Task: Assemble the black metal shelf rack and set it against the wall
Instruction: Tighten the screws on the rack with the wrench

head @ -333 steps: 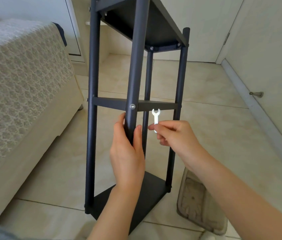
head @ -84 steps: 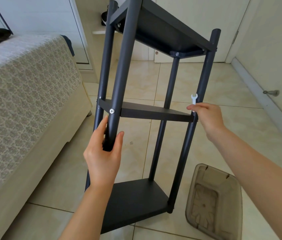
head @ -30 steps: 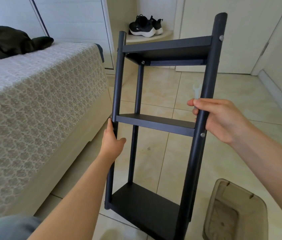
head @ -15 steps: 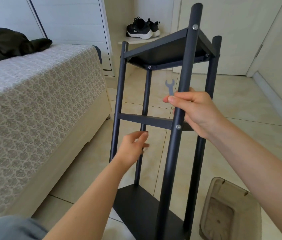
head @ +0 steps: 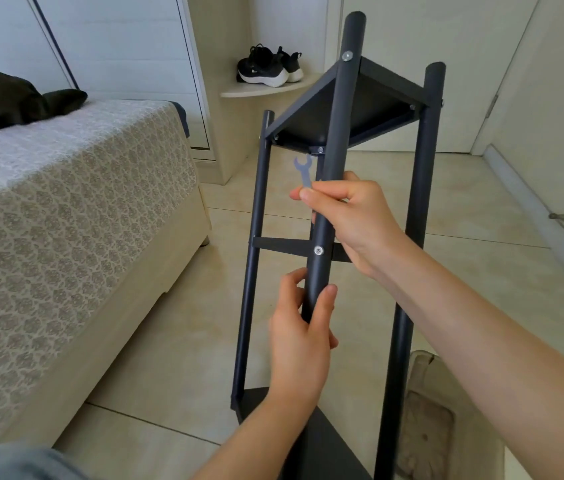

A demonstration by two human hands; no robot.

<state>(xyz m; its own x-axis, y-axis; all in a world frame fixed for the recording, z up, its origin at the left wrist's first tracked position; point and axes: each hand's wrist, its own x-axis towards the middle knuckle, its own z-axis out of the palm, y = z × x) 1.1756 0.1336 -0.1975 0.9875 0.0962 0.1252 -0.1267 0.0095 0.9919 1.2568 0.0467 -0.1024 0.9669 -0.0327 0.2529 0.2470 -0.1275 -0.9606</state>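
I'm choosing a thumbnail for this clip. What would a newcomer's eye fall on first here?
The black shelf rack stands tall at centre on the tiled floor. Both hands grip its nearest post: the left hand below the middle shelf's screw, the right hand above it, also pinching a small wrench. Next come the patterned bed at left and the black sneakers on a corner ledge behind.

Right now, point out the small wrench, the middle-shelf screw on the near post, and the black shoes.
small wrench [head: 304, 172]: head view, on its shank below the open end.
middle-shelf screw [head: 318, 250]: head view, on the screw head.
black shoes [head: 263, 64]: head view, on the nearer shoe's upper.
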